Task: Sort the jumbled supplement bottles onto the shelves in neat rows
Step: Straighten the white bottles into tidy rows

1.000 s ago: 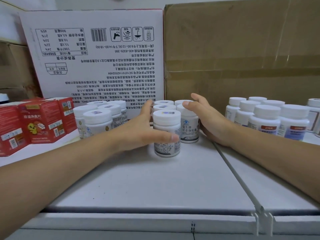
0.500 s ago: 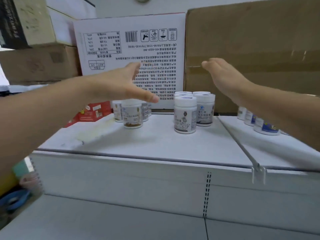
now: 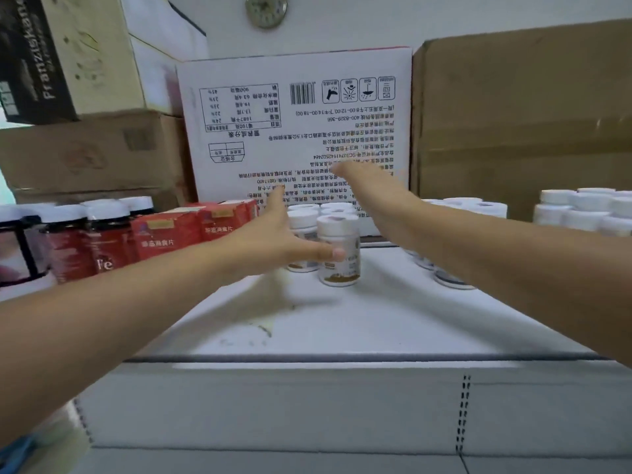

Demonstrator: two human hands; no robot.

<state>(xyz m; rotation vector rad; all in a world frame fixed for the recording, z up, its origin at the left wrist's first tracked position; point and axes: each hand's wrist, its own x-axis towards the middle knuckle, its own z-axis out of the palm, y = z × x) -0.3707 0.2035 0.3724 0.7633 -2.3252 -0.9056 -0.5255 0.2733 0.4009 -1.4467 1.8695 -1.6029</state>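
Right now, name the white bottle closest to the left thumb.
The front bottle, nearest the shelf edge: the left hand has its thumb across the label; the other bottles stand behind.

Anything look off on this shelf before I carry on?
The white printed carton behind the white-capped bottles stands upside down: its text and handling symbols are inverted. The shelf has dirty smudges near its front. No bottle looks tipped or spilled.
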